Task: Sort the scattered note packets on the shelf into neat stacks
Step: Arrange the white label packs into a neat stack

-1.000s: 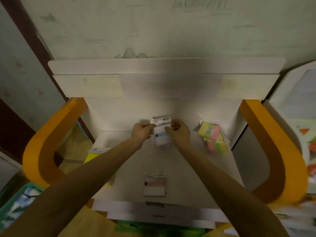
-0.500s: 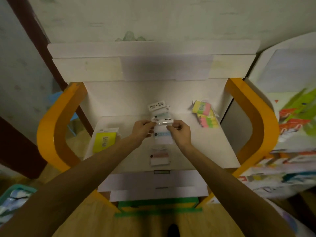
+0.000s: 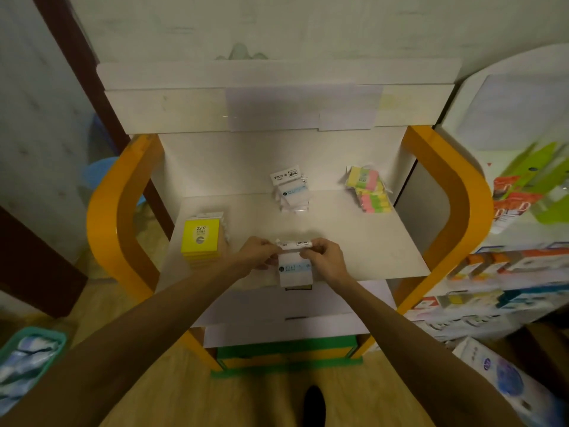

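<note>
I have let go of the white stack [image 3: 291, 192] beyond my fingers, and now left hand [image 3: 257, 252] and right hand [image 3: 326, 257] pinch the next white packet [image 3: 295, 266] (last loose one, I judge) between them.

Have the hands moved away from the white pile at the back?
Yes. Both hands have come toward the shelf's front edge, away from the white pile.

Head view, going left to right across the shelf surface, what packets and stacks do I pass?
yellow stack → white-and-blue packet gripped by the left hand and right hand, with the white-and-blue stack behind it → pink, green and yellow stack.
</note>
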